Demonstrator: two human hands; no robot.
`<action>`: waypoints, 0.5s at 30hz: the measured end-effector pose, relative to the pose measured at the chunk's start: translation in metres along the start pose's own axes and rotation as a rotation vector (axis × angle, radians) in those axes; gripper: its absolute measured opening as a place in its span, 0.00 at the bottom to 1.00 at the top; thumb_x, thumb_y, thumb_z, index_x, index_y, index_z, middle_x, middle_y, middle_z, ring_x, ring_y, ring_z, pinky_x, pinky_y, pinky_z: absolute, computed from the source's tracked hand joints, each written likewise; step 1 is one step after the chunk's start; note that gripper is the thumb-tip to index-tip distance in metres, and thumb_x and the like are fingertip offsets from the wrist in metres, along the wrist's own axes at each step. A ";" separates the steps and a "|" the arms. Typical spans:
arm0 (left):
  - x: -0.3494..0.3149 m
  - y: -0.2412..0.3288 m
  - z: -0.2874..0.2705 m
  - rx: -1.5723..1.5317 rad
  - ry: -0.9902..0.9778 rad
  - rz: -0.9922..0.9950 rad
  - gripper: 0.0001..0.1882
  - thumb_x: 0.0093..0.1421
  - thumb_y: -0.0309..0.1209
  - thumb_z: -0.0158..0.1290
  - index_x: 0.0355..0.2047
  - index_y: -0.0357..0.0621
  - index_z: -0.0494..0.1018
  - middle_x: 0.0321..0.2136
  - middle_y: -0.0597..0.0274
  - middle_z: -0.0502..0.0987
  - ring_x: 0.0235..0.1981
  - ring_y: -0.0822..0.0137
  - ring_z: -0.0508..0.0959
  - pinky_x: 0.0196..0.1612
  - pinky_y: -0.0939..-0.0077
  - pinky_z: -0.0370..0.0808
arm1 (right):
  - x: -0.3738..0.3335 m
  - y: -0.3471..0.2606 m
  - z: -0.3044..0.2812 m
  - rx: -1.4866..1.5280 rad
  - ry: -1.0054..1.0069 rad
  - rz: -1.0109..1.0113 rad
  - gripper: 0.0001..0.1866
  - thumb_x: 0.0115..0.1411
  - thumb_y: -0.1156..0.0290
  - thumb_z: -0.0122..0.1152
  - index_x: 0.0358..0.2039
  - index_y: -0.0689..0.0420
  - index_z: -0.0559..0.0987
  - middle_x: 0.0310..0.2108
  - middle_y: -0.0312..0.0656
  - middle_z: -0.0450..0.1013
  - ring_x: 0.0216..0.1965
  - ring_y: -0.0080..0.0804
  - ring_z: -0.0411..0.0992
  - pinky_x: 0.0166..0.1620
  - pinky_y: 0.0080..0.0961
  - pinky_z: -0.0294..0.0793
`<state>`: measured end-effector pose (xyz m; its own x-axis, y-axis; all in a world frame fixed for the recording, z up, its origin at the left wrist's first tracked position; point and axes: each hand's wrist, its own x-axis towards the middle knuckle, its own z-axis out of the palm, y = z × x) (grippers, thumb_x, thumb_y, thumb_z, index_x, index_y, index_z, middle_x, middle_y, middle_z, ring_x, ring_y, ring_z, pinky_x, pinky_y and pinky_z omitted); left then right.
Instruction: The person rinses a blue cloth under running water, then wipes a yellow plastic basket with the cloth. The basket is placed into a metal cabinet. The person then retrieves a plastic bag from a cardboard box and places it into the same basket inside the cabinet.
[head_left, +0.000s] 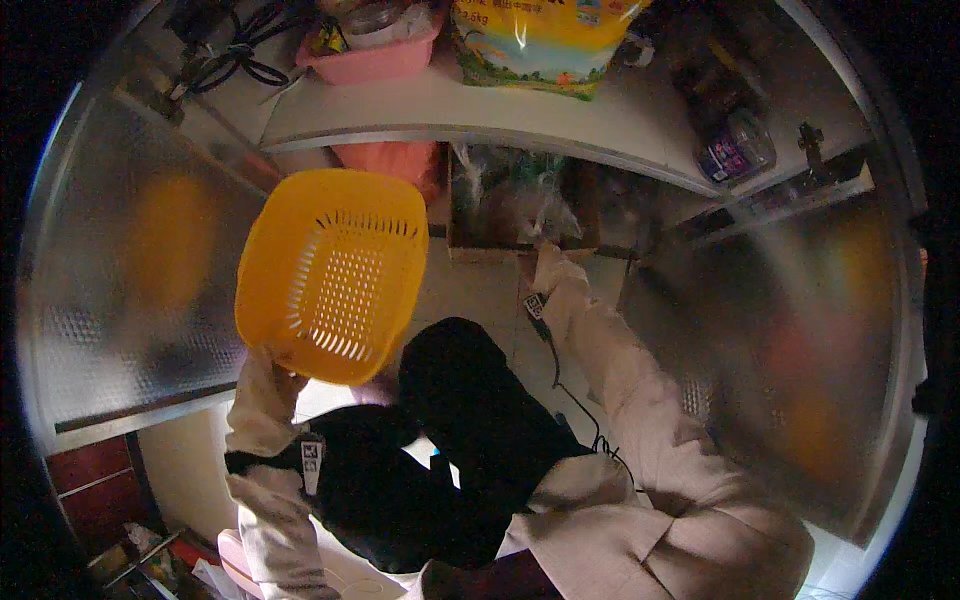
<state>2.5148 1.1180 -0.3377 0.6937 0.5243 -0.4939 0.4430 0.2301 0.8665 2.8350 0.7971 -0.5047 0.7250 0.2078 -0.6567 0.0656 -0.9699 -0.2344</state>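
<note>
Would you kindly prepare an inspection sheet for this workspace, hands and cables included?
Surface: pale shelf, partly covered.
Job's things: yellow perforated basket; brown box with clear plastic, below the shelf.
Clutter: pink tub, colourful bag, plastic jar on shelf.
Hands: left hand grips the basket's near edge; right hand at the box, grip unclear.
Cables: black coil, shelf's left; thin cable by right forearm.
Surroundings: frosted panels at both sides.

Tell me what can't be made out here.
Head view:
- Left hand: partly hidden by the yellow rectangular plastic basket.
- Right hand: fingers lost in shadow near the crinkled clear plastic bag.
- Yellow printed plastic sack: top cut off by the upper edge.
</note>
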 end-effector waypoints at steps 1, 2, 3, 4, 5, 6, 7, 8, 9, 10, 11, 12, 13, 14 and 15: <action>0.004 -0.004 -0.001 -0.082 0.005 0.002 0.30 0.65 0.51 0.52 0.60 0.45 0.65 0.57 0.56 0.71 0.53 0.54 0.76 0.52 0.58 0.78 | -0.008 0.007 0.012 0.018 0.032 -0.025 0.33 0.59 0.53 0.59 0.61 0.55 0.65 0.55 0.54 0.72 0.55 0.52 0.72 0.56 0.46 0.72; 0.007 -0.007 -0.003 -0.168 0.011 0.003 0.31 0.64 0.52 0.51 0.60 0.45 0.66 0.57 0.55 0.72 0.52 0.54 0.77 0.51 0.57 0.79 | -0.018 0.015 0.023 0.035 0.063 -0.051 0.33 0.59 0.54 0.60 0.61 0.54 0.65 0.55 0.54 0.72 0.56 0.52 0.72 0.57 0.46 0.71; 0.011 -0.015 -0.006 -0.287 -0.034 0.029 0.32 0.64 0.54 0.51 0.59 0.45 0.66 0.56 0.55 0.73 0.51 0.53 0.78 0.50 0.55 0.80 | -0.029 0.020 0.034 0.001 0.096 -0.107 0.32 0.59 0.55 0.60 0.61 0.54 0.65 0.55 0.55 0.72 0.56 0.52 0.71 0.58 0.46 0.71; 0.018 -0.015 -0.008 -0.020 -0.187 0.190 0.34 0.63 0.55 0.51 0.60 0.44 0.65 0.56 0.53 0.73 0.52 0.52 0.77 0.51 0.54 0.79 | -0.033 0.028 0.045 -0.027 0.132 -0.172 0.32 0.59 0.56 0.60 0.61 0.53 0.65 0.55 0.56 0.71 0.57 0.52 0.71 0.58 0.45 0.71; 0.025 -0.021 -0.011 0.117 -0.251 0.284 0.36 0.62 0.56 0.51 0.61 0.42 0.64 0.56 0.52 0.72 0.53 0.52 0.76 0.52 0.53 0.79 | -0.041 0.031 0.059 -0.047 0.276 -0.221 0.25 0.60 0.60 0.60 0.55 0.54 0.70 0.48 0.53 0.73 0.48 0.48 0.73 0.50 0.41 0.73; 0.031 -0.022 -0.012 -0.022 -0.220 0.250 0.37 0.62 0.56 0.51 0.61 0.41 0.64 0.56 0.51 0.72 0.53 0.51 0.76 0.52 0.52 0.78 | -0.045 0.036 0.071 -0.063 0.419 -0.266 0.18 0.61 0.63 0.60 0.50 0.55 0.75 0.40 0.50 0.75 0.40 0.43 0.74 0.41 0.36 0.75; 0.035 -0.027 -0.012 -0.162 -0.205 0.220 0.36 0.62 0.54 0.51 0.62 0.41 0.64 0.56 0.51 0.72 0.54 0.51 0.76 0.53 0.51 0.78 | -0.046 0.044 0.076 0.033 0.275 -0.299 0.18 0.61 0.64 0.61 0.49 0.57 0.75 0.41 0.49 0.76 0.38 0.42 0.76 0.39 0.36 0.77; 0.039 -0.030 -0.012 -0.303 -0.187 0.194 0.36 0.62 0.53 0.51 0.62 0.40 0.63 0.56 0.51 0.72 0.54 0.50 0.75 0.54 0.51 0.77 | -0.048 0.052 0.083 0.130 0.177 -0.288 0.17 0.61 0.65 0.62 0.49 0.59 0.76 0.41 0.48 0.77 0.37 0.42 0.77 0.37 0.35 0.79; 0.039 -0.032 -0.008 -0.442 -0.179 0.165 0.34 0.62 0.50 0.50 0.62 0.40 0.63 0.56 0.51 0.72 0.55 0.51 0.75 0.55 0.52 0.76 | -0.049 0.063 0.087 0.184 0.067 -0.292 0.18 0.61 0.65 0.62 0.49 0.59 0.76 0.41 0.49 0.77 0.37 0.42 0.77 0.38 0.35 0.79; 0.040 -0.032 -0.007 -0.576 -0.174 0.135 0.33 0.62 0.47 0.50 0.62 0.40 0.63 0.57 0.52 0.72 0.55 0.51 0.75 0.56 0.52 0.75 | -0.051 0.072 0.089 0.218 0.025 -0.250 0.18 0.61 0.64 0.61 0.49 0.59 0.76 0.42 0.49 0.77 0.38 0.42 0.77 0.38 0.35 0.79; 0.033 -0.037 0.003 -0.732 -0.126 0.042 0.32 0.61 0.44 0.50 0.62 0.40 0.63 0.57 0.52 0.72 0.56 0.51 0.75 0.58 0.52 0.74 | -0.053 0.088 0.090 0.222 0.006 -0.201 0.19 0.61 0.64 0.61 0.50 0.59 0.76 0.42 0.49 0.76 0.38 0.41 0.76 0.38 0.35 0.79; 0.029 -0.034 0.004 -0.757 -0.066 -0.018 0.30 0.60 0.38 0.48 0.62 0.41 0.63 0.57 0.53 0.71 0.56 0.53 0.74 0.59 0.54 0.73 | -0.056 0.098 0.090 0.230 -0.006 -0.153 0.19 0.61 0.64 0.61 0.50 0.58 0.75 0.43 0.49 0.76 0.39 0.41 0.76 0.39 0.35 0.79; 0.023 -0.032 0.010 -0.711 -0.068 0.055 0.29 0.60 0.37 0.48 0.62 0.41 0.63 0.57 0.53 0.71 0.56 0.53 0.74 0.59 0.54 0.73 | -0.059 0.112 0.091 0.238 -0.018 -0.108 0.19 0.61 0.63 0.61 0.50 0.58 0.75 0.43 0.49 0.76 0.39 0.41 0.76 0.39 0.35 0.79; 0.016 -0.030 0.014 -0.678 -0.034 0.065 0.29 0.60 0.36 0.47 0.61 0.41 0.63 0.57 0.53 0.71 0.56 0.53 0.74 0.59 0.55 0.73 | -0.063 0.123 0.092 0.241 -0.036 -0.071 0.20 0.61 0.63 0.61 0.51 0.58 0.75 0.43 0.49 0.76 0.39 0.41 0.76 0.39 0.35 0.79; 0.009 -0.026 0.017 -0.635 0.033 0.071 0.28 0.60 0.35 0.46 0.61 0.41 0.63 0.57 0.52 0.71 0.56 0.52 0.74 0.59 0.55 0.73 | -0.068 0.134 0.094 0.248 -0.053 -0.033 0.20 0.61 0.62 0.61 0.51 0.58 0.74 0.44 0.49 0.75 0.40 0.41 0.76 0.40 0.35 0.78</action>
<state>2.5190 1.1028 -0.3662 0.6864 0.5790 -0.4401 -0.0333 0.6295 0.7763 2.7303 0.6648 -0.5593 0.6880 0.2514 -0.6808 -0.0862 -0.9031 -0.4207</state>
